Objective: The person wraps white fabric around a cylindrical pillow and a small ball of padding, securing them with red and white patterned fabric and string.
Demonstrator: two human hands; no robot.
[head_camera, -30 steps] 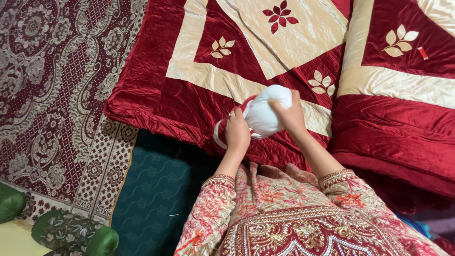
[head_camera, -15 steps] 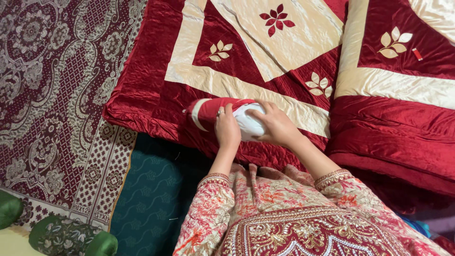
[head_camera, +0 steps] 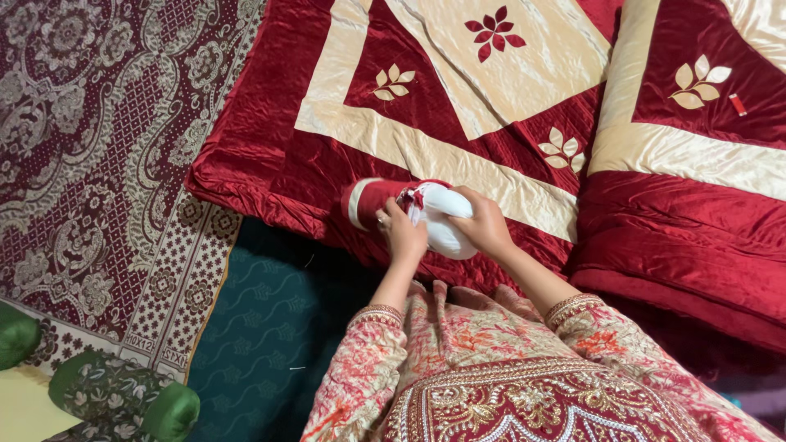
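While gripped by both hands (head_camera: 446,225), the bolster (head_camera: 409,214) lies between them — on the red quilt (head_camera: 270,155).

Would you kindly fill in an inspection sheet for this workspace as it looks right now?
Surface: red and cream quilt spread on a patterned carpet.
Job's things: white pillow partly inside a red cover, lying on the quilt edge.
Clutter: green bolster at lower left; teal mat beside the quilt.
Grips: left hand pinches the cover's opening; right hand grasps the pillow.
Cables: nothing seen.
Surroundings: second quilt folded at right.
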